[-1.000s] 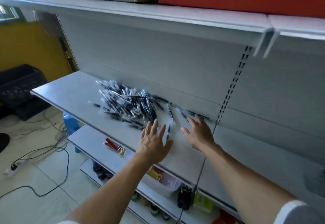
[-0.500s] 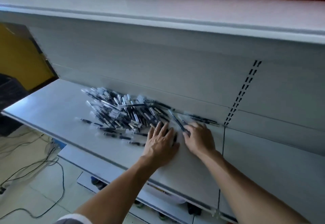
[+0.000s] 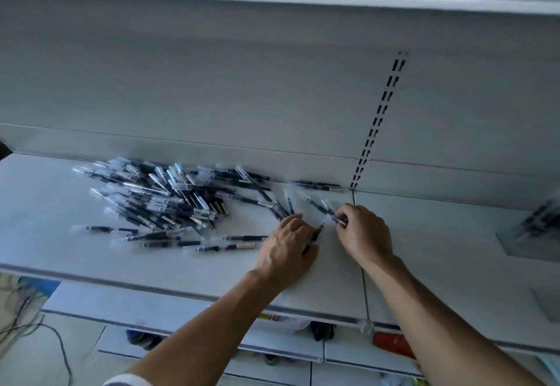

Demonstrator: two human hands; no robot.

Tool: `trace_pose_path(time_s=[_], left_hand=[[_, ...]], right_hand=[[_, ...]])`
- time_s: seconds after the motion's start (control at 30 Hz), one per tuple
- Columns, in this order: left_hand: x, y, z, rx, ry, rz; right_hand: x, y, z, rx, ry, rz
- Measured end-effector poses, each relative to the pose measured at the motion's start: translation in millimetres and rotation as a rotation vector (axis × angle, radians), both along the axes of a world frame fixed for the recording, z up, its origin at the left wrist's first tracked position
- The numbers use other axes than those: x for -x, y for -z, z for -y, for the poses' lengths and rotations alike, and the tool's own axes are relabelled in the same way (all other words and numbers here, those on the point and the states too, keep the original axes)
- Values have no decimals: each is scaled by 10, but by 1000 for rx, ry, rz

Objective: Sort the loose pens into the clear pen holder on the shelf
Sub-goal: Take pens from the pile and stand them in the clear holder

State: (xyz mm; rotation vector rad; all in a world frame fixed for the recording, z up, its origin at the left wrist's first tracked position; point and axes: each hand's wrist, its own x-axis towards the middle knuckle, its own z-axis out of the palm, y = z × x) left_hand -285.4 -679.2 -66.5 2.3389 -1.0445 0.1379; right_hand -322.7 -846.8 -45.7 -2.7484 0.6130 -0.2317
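Pens (image 3: 169,200) heaped left; left hand (image 3: 288,249) grips dark pen (image 3: 315,234), right hand (image 3: 365,234) pinches second pen (image 3: 321,207); shelf (image 3: 439,249) bare right.

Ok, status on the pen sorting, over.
Left hand grips a dark pen; right hand pinches a second pen. Pen pile lies loose on the shelf. Clear holder far right, nothing blocking.

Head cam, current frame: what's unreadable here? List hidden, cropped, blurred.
- Clear pen holder: head view, cut by the right edge and blurred; fill level unclear.
- Left hand: its own back hides the fingertips; grip on the pen under it unclear.
- Pen pile: motion blur; count and print unreadable.
- Lower shelf goods: mostly hidden under the shelf.
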Motion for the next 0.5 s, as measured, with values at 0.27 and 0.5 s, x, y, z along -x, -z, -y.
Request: trace_pose_path(time_s=[0.27,0.5], left_hand=[[-56,-60,125,27,52,9],[-184,-191,179,-290,-260,-163]], right_hand=[[343,-19,98,-305,258,127],[498,166,-61,-276,275,248]])
